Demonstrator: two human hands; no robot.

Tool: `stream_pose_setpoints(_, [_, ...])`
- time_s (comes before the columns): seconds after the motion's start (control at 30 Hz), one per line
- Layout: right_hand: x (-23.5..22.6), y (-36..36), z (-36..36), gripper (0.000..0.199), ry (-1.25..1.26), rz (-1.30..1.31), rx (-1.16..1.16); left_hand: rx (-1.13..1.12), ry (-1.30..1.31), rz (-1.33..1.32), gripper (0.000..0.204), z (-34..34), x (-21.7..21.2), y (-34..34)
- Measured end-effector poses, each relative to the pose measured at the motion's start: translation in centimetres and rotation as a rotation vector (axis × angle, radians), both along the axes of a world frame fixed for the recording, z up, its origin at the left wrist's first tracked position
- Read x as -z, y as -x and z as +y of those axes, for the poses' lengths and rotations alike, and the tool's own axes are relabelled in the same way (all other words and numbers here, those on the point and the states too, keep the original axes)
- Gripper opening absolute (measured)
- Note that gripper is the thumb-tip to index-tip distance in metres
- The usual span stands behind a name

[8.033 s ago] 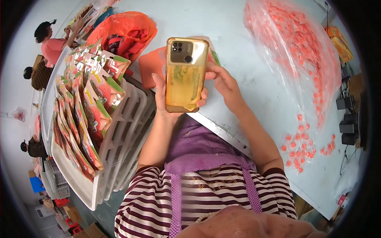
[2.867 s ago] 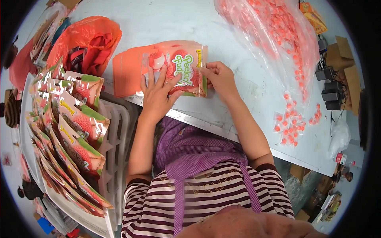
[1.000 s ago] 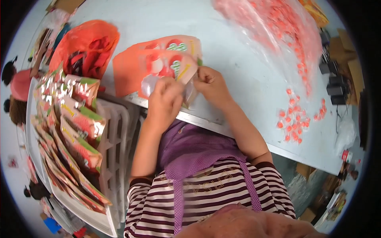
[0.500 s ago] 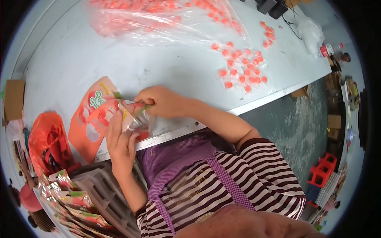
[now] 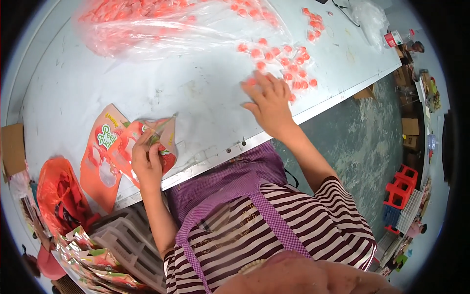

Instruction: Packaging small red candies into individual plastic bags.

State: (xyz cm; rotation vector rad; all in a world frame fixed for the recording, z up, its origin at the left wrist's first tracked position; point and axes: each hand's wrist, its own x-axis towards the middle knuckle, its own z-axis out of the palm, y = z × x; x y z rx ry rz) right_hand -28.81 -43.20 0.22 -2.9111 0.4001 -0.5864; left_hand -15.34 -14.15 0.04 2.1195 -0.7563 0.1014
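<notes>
My left hand is closed around the side of a red printed candy pouch, near the table's front edge. The pouch's upper end looks spread apart. Beneath and beside it lie flat red-orange pouches with pictures of fruit. Further right, my right hand has its fingers spread over the near left side of a loose group of red candies in clear wrappers. No candy shows in its fingers, though their undersides are hidden.
A large clear plastic bag of similar candies lies at the back of the table. Beyond the loose group is a smaller candy cluster. Several filled pouches stand at lower left, beside a grey plastic crate and a red bag.
My right hand has left the pouch and moved right and away to the loose candies, its fingers spreading. My left hand still holds the pouch. The view has shifted slightly.
</notes>
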Motion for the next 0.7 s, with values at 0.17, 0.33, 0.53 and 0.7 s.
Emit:
stream_pose_setpoints(0.17, [0.2,-1.8,2.5,0.044,-0.17,-0.015,-0.107,-0.021,-0.02,0.016,0.016,-0.1,0.0,0.1])
stream_pose_setpoints(0.33, [-0.9,-0.6,1.4,0.044,-0.186,-0.186,-0.137,-0.081,0.047,0.049,0.014,1.3,1.2,0.1])
stream_pose_setpoints(0.53, [0.2,1.5,0.5,0.041,-0.166,0.017,0.17,-0.084,0.047,-0.016,0.015,1.3,1.5,0.0])
stream_pose_setpoints(0.7, [0.7,-1.1,3.4,0.041,-0.499,-0.175,-0.137,-0.105,0.065,-0.05,0.016,0.7,1.0,0.1])
